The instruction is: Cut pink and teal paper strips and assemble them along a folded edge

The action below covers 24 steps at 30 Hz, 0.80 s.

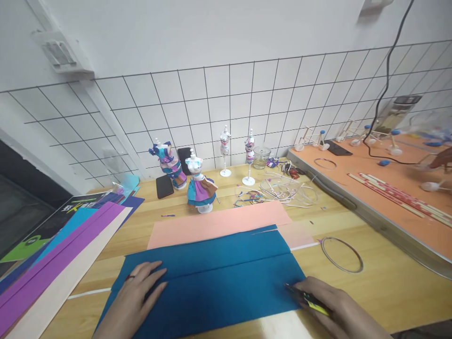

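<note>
A sheet of dark blue felt-like fabric [226,287] lies flat in front of me, with a line across its upper part. My left hand [141,292] rests on its left side, fingers spread and a dark ring on one of them. At the right edge of the fabric, my right hand [332,301] is closed around a slim black-and-yellow tool [316,305]. The tool's dark, narrow tip points left over the fabric; blur and my fingers hide its exact kind. A strip of peach fabric [219,223] shows just beyond the blue sheet.
Small mannequins, one in a coloured skirt [201,188], stand near the wall grid. Tangled cords [286,188] and a glass [262,157] are behind. A metal ring [342,254] lies right; purple fabric [63,254] is stacked left. Another person's hand [443,159] is over the orange table [384,188].
</note>
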{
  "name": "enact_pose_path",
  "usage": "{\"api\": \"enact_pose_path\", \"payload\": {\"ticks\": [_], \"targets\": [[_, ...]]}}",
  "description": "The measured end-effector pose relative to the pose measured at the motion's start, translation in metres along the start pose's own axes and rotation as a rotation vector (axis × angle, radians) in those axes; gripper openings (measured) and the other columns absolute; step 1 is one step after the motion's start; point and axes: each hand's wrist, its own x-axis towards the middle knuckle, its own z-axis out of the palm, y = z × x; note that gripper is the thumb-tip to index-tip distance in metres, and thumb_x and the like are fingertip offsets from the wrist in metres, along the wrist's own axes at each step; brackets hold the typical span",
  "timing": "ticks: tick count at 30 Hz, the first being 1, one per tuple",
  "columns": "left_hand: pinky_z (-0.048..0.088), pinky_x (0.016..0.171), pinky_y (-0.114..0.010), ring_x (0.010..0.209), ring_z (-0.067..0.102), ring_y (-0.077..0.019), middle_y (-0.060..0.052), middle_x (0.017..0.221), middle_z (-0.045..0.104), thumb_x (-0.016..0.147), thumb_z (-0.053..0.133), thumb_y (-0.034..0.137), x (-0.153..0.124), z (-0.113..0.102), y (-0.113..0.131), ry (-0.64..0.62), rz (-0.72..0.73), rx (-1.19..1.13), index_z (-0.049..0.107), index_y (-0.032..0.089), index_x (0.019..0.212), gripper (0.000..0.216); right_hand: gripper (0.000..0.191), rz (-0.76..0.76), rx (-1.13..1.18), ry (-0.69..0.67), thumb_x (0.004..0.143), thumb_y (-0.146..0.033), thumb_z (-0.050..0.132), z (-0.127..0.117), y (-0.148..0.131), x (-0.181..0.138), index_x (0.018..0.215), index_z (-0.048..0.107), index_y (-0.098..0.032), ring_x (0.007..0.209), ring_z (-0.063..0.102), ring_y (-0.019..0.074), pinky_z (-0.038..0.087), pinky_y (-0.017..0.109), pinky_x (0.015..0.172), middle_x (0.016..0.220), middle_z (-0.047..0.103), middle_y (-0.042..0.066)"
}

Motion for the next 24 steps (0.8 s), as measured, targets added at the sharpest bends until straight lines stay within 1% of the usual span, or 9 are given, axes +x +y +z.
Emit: {"api": "enact_pose_path", "payload": {"ticks": [2,3,5,8,11,14,16,20,24], "targets": [[0.049,0.083,-0.037,0.099,0.059,-0.0245,-0.005,0.103,0.066,0.085,0.05,0.042,0.024,-0.005,0.013,0.022,-0.012,-0.072,0.067,0.028,0.098,0.026,0.024,0.007,0.037,-0.012,0.088,-0.031,0.049,-0.003,-0.009,0.012,0.109,0.06,-0.029,0.098,0.062,0.0229,0.05,0.031,0.084,0.108,0.065,0.007],[0.049,0.083,-0.036,0.098,0.059,-0.0234,-0.005,0.102,0.066,0.086,0.049,0.04,0.039,-0.006,0.021,0.005,-0.02,-0.12,0.066,0.027,0.099,0.025,0.024,0.012,0.051,-0.016,0.088,-0.034,0.049,-0.005,-0.015,0.02,0.108,0.061,-0.028,0.098,0.061,0.0229,0.049,0.032,0.085,0.107,0.065,0.007],[0.048,0.081,-0.036,0.092,0.06,-0.0218,-0.005,0.095,0.066,0.087,0.048,0.036,0.07,-0.001,0.042,-0.009,-0.034,-0.218,0.066,0.024,0.093,0.023,0.025,0.017,0.076,-0.019,0.088,-0.039,0.049,-0.006,-0.024,0.037,0.105,0.062,-0.026,0.097,0.061,0.0227,0.048,0.034,0.085,0.106,0.065,0.007],[0.047,0.076,-0.034,0.084,0.06,-0.0199,-0.005,0.087,0.067,0.087,0.047,0.03,0.114,0.02,0.074,-0.04,-0.095,-0.364,0.067,0.02,0.087,0.023,0.025,0.001,0.123,-0.072,0.087,-0.04,0.05,-0.005,-0.034,0.063,0.101,0.062,-0.023,0.093,0.061,0.0215,0.048,0.033,0.082,0.102,0.066,0.006],[0.045,0.072,-0.032,0.079,0.059,-0.0192,-0.005,0.081,0.067,0.084,0.051,0.023,0.144,0.049,0.101,-0.082,-0.086,-0.39,0.068,0.018,0.082,0.018,0.022,-0.011,0.139,-0.127,0.085,-0.037,0.053,0.0,-0.034,0.079,0.096,0.064,-0.022,0.087,0.061,0.0203,0.047,0.03,0.078,0.097,0.067,0.004],[0.043,0.069,-0.031,0.078,0.058,-0.0195,-0.006,0.078,0.065,0.081,0.056,0.022,0.158,0.071,0.117,-0.088,-0.075,-0.386,0.068,0.018,0.077,0.014,0.02,0.004,0.126,-0.142,0.084,-0.034,0.054,0.006,-0.029,0.085,0.095,0.065,-0.021,0.083,0.061,0.0196,0.047,0.029,0.076,0.091,0.068,0.003],[0.042,0.068,-0.031,0.078,0.057,-0.0198,-0.005,0.077,0.063,0.079,0.059,0.025,0.16,0.078,0.123,-0.088,-0.066,-0.382,0.067,0.018,0.076,0.011,0.02,0.018,0.133,-0.14,0.084,-0.034,0.053,0.009,-0.025,0.086,0.094,0.066,-0.021,0.082,0.061,0.0191,0.046,0.028,0.075,0.09,0.068,0.002],[0.04,0.073,-0.032,0.082,0.055,-0.0201,-0.004,0.081,0.061,0.077,0.065,0.028,0.157,0.08,0.128,-0.094,-0.024,-0.378,0.065,0.02,0.079,0.009,0.019,0.038,0.174,-0.146,0.085,-0.033,0.052,0.009,-0.022,0.087,0.09,0.065,-0.02,0.08,0.061,0.0182,0.046,0.026,0.071,0.087,0.069,0.002],[0.04,0.075,-0.034,0.085,0.053,-0.0207,-0.004,0.085,0.06,0.078,0.064,0.026,0.154,0.08,0.13,-0.098,0.03,-0.343,0.062,0.02,0.082,0.007,0.021,0.063,0.192,-0.163,0.085,-0.035,0.053,0.008,-0.02,0.09,0.091,0.065,-0.019,0.081,0.06,0.0182,0.045,0.026,0.072,0.088,0.068,0.001]]}}
